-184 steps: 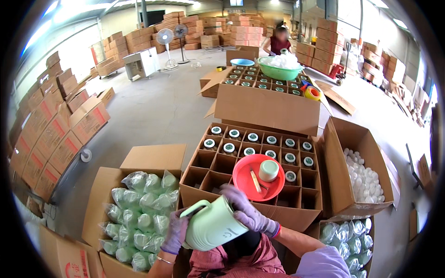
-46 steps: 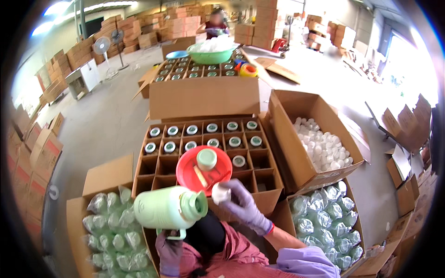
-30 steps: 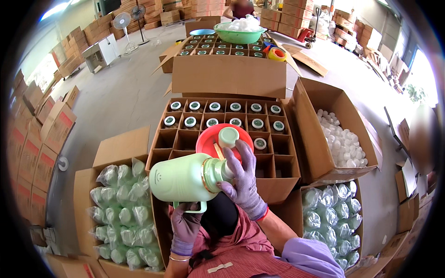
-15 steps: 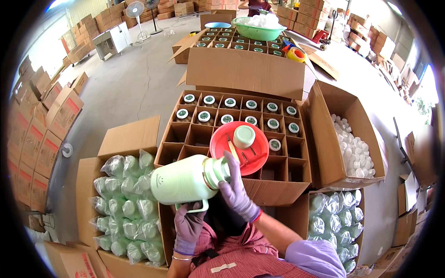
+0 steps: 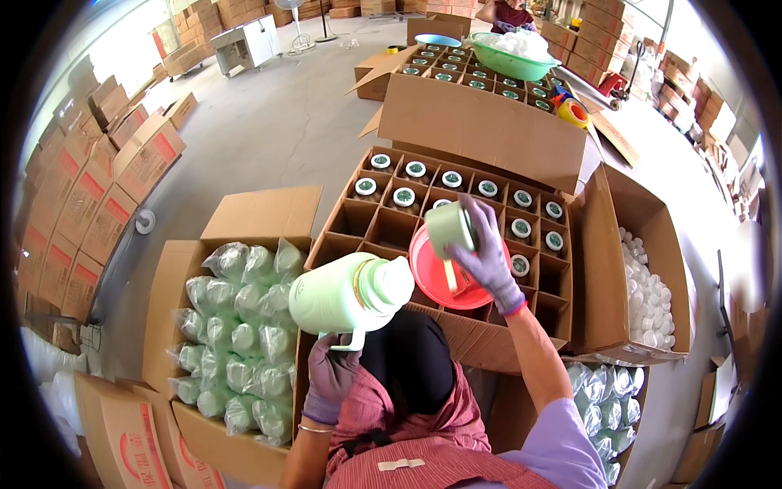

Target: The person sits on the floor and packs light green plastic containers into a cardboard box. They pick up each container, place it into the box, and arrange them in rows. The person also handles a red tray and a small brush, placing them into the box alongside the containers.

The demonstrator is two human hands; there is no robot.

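Observation:
My left hand (image 5: pixel 332 379), in a grey glove, grips the handle of a light green vacuum jug (image 5: pixel 330 293). The jug lies tilted on its side, its neck end pointing right. In my gloved right hand (image 5: pixel 491 257) is a green cup-shaped lid (image 5: pixel 445 228), held above a red basin (image 5: pixel 422 273) and apart from the jug. A pale-handled tool (image 5: pixel 450 277) lies in the basin. Beneath the basin is a divided carton (image 5: pixel 481 338) with several white-rimmed, green-topped bottles (image 5: pixel 487 189) standing in its compartments.
To the left, an open carton (image 5: pixel 163 318) holds several plastic-wrapped green jugs (image 5: pixel 244 326); similar wrapped ones (image 5: pixel 607 403) sit at lower right. A carton of small white caps (image 5: pixel 648 301) stands right. Farther back are a green basin (image 5: pixel 513 61), tape (image 5: pixel 573 112) and another person (image 5: pixel 509 15).
My right hand has left the jug's neck and lifted the green lid out of the red basin. The left hand keeps its grip on the jug. The whole view has shifted.

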